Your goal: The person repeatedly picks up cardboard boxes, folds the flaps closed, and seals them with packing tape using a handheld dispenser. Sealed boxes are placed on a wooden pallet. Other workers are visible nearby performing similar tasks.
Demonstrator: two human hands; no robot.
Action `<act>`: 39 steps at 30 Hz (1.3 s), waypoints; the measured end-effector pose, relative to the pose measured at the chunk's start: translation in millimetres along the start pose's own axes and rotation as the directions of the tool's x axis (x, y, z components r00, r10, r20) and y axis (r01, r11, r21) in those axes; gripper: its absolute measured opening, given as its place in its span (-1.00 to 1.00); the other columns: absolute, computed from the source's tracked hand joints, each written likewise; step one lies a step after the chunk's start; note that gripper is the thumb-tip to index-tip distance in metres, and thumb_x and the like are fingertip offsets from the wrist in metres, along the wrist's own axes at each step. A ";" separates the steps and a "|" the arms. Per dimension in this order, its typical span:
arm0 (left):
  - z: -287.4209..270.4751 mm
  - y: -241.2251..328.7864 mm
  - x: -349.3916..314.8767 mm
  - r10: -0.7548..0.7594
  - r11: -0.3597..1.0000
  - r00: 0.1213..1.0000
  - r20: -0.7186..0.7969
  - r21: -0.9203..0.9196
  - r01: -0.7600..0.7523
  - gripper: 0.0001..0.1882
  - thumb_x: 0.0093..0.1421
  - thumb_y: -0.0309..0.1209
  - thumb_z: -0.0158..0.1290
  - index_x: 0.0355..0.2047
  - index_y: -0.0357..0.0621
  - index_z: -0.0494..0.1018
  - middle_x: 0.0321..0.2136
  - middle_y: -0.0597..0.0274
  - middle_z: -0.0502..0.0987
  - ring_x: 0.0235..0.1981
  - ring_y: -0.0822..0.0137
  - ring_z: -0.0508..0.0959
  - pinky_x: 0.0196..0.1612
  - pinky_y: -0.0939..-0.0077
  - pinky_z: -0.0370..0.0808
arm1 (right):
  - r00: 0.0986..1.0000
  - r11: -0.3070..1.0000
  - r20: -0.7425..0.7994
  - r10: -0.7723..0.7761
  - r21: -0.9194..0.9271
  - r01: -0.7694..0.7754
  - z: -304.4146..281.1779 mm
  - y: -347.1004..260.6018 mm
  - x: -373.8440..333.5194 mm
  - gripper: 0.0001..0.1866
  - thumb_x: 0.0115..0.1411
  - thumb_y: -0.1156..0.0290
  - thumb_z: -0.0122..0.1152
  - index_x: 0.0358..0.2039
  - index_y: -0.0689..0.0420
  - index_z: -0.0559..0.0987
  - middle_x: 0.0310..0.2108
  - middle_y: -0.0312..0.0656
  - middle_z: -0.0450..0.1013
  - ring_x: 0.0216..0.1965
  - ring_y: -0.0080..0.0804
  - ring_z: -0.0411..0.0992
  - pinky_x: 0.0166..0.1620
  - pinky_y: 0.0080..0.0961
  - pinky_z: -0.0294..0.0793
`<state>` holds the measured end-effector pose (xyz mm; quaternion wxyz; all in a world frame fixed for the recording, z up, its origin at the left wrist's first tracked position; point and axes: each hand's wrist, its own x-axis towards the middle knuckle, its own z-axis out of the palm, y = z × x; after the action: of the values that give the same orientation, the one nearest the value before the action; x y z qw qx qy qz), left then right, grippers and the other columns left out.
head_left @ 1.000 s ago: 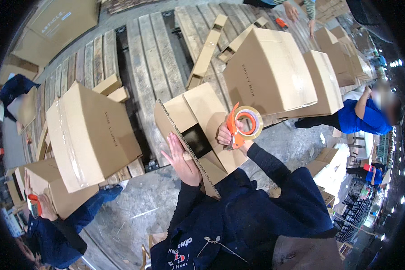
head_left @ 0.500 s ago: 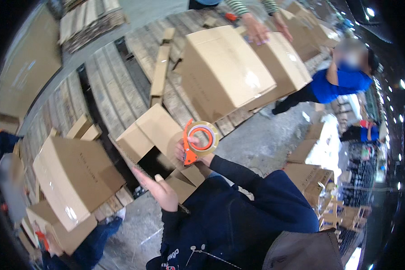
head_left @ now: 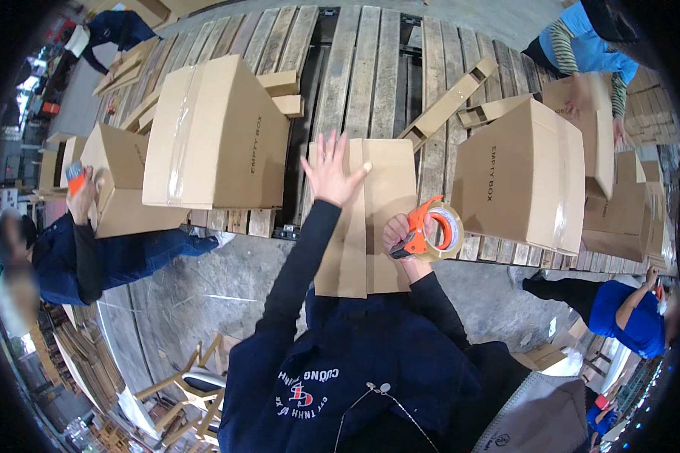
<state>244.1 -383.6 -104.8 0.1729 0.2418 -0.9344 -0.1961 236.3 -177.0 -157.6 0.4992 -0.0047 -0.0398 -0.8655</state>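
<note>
Head view, flaps-down carton (head_left: 389,170), contents hidden, empty left grip (head_left: 332,177) spread atop, right grip (head_left: 396,232) wrapped around orange tape dispenser (head_left: 418,220)

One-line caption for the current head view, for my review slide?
Left hand spread over a carton with closed flaps, right hand holding an orange tape dispenser, taped boxes on both sides.

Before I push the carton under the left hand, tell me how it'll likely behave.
The carton will probably feel fairly stiff, since its cardboard top flaps look flat and straight-edged under the left hand. The flaps might give or spring open if pressed along the seam, as no tape shows across it.
</note>
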 end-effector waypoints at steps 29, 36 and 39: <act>7.5 -18.7 32.7 -0.211 0.970 0.965 0.159 -0.088 0.226 0.06 -0.43 0.23 0.34 0.05 -0.08 0.28 -0.05 0.12 0.39 0.09 0.17 0.30 0.09 0.00 0.08 | 0.940 -0.161 -0.319 -0.121 -0.928 -0.336 2.5 -104.3 269.5 -0.57 0.11 0.06 0.30 -0.10 0.02 0.49 -0.26 -0.39 0.49 -0.26 -0.59 0.48 -0.18 -0.52 0.48; 13.5 -19.6 38.9 -0.149 0.987 0.973 0.178 -0.030 0.157 0.00 -0.42 0.22 0.33 0.02 -0.03 0.32 -0.02 0.16 0.37 0.10 0.18 0.28 0.08 -0.10 0.09 | 0.976 0.033 0.014 -0.218 -0.999 0.021 47.7 -75.8 210.5 -0.81 0.14 0.37 0.19 -0.35 0.25 0.58 -0.45 -0.32 0.53 -0.46 -0.64 0.43 -0.39 -0.58 0.44; 9.6 -21.0 42.2 -0.134 0.991 0.967 0.218 0.027 0.131 -0.09 -0.35 0.24 0.29 0.00 0.05 0.37 -0.02 0.27 0.38 0.11 0.21 0.28 0.07 -0.10 0.13 | 0.993 0.160 -0.115 0.030 -0.980 -0.118 102.4 -32.0 102.3 -0.80 0.14 0.33 0.15 -0.32 0.20 0.58 -0.35 -0.24 0.56 -0.33 -0.45 0.52 -0.25 -0.44 0.51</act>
<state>213.4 -419.7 -112.9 0.0537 0.2816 -0.9307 -0.2272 154.2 -241.9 -52.7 0.4205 -0.2986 0.5461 -0.6601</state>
